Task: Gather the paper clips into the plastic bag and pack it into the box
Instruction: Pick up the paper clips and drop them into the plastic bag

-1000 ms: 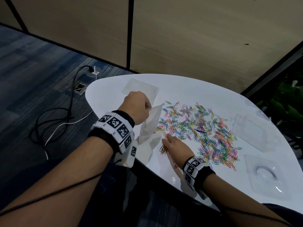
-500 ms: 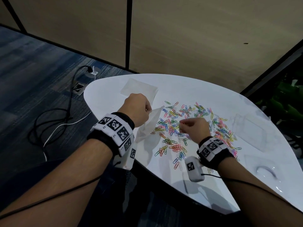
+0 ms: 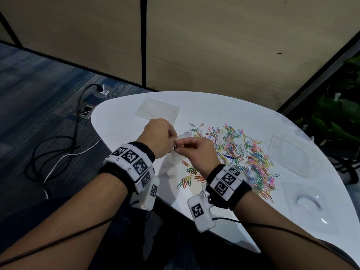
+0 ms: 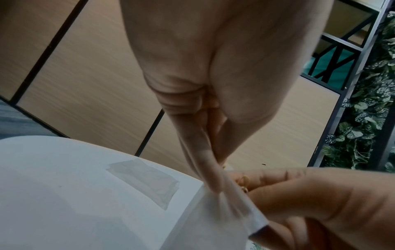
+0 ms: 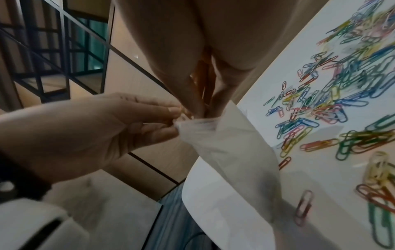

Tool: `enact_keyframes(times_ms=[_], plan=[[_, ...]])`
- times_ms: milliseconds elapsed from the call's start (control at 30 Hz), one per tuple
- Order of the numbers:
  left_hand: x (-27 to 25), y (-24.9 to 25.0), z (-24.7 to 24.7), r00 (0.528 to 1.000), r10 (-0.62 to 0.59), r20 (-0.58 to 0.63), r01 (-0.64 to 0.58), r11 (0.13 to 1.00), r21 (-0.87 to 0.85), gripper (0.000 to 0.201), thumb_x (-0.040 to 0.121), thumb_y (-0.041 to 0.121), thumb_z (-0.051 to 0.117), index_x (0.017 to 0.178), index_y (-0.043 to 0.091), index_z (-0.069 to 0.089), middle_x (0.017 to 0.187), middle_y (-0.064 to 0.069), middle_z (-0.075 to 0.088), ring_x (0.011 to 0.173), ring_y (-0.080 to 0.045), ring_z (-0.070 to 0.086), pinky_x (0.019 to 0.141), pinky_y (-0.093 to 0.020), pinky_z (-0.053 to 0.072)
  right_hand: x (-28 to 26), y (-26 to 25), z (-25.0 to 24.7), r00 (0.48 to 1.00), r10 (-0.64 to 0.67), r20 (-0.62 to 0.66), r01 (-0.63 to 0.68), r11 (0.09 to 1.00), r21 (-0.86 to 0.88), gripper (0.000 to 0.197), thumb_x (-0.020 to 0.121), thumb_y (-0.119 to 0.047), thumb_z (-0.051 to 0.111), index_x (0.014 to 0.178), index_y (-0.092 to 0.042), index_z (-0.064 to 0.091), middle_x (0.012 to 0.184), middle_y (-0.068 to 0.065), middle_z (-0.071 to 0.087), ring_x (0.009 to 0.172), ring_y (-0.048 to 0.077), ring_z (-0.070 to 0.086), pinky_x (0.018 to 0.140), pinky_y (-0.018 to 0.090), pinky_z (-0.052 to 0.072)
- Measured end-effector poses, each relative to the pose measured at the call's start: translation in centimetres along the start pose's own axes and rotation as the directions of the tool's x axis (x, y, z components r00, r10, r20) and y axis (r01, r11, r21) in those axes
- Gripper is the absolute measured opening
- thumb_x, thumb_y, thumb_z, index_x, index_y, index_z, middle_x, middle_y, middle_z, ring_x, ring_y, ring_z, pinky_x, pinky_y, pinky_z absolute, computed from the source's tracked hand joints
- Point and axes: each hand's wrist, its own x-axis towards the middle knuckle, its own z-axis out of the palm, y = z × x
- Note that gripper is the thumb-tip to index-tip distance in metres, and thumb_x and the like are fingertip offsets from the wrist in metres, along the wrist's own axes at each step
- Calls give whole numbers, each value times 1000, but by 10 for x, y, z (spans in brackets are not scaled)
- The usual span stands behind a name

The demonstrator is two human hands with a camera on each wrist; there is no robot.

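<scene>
**Clips at the mouth of the bag**

The left hand (image 3: 156,136) pinches the top edge of the plastic bag (image 3: 171,162), holding it lifted above the near edge of the white worktop (image 3: 116,121). The right hand (image 3: 196,152) grips a small bunch of orange paper clips (image 5: 200,74) between curled fingers, right at the bag's mouth (the two hands touch there). The rest of the paper clips (image 3: 245,156) lie scattered across the worktop to the right. A second flat bag (image 3: 157,111) lies beyond the hands. Clear plastic box pieces (image 3: 290,154) rest at the right side.
</scene>
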Motion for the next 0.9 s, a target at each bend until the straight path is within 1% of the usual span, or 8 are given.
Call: enact_keyframes(times_ms=[100,233,433,600,700,767,833,900], plan=[[-2,1,0,1000,4,12,-4,1000,-14,19,84,4,62,85,11,80,78,-5,76,79,-22,73,80,-34,61,2,4,2,1000,10,-8,-11,990,-143,15,71,-7,75,83,-14,79,78,5,77,77,22,74,84,44,59],[-3,2,0,1000,11,25,-11,1000,-20,20,85,3,62,84,11,81,74,-7,76,74,-21,74,78,-35,62,1,1,3,992,-129,-5,119,927,-355,16,80,-5,66,86,-10,79,69,3,74,59,11,67,66,25,57],[-3,1,-3,1000,1,11,-1,1000,4,23,86,3,59,86,11,80,77,-9,75,77,-24,73,81,-37,61,-2,-8,3,963,-212,168,270,800,-536,30,84,-2,59,108,-12,74,106,4,75,100,11,68,92,28,53],[-2,-7,-14,997,-47,-63,49,998,28,19,87,4,63,92,10,80,88,-10,76,86,-28,72,85,-37,60,-9,-12,-7,884,-459,82,448,786,-427,30,76,4,54,77,-17,76,82,-6,72,76,7,66,67,25,57],[-1,-12,-22,991,-75,-107,78,997,20,21,88,2,61,90,8,80,89,-11,76,88,-30,72,85,-38,60,-27,25,-7,830,-295,473,544,613,-573,33,82,-2,51,99,-18,75,108,1,72,92,13,65,88,34,54],[-1,-15,-26,990,-85,-113,88,996,17,20,88,2,61,90,8,80,88,-12,76,88,-30,72,85,-38,60,-45,68,-4,701,-106,705,683,382,-623,40,94,-15,48,134,-17,55,147,8,48,128,25,51,107,41,43],[-1,-16,-27,990,-93,-107,96,995,17,20,87,1,62,90,7,80,86,-11,76,86,-29,73,84,-37,61,-56,107,-7,608,-29,793,784,179,-595,54,99,-29,43,150,-15,30,160,10,24,143,31,33,113,51,34],[-1,-16,-27,990,-93,-105,96,995,25,19,88,1,62,90,7,80,86,-11,76,84,-27,73,83,-37,61,-57,124,-17,664,32,747,742,96,-663,61,102,-39,30,155,-18,9,164,6,4,150,30,13,119,55,16]])
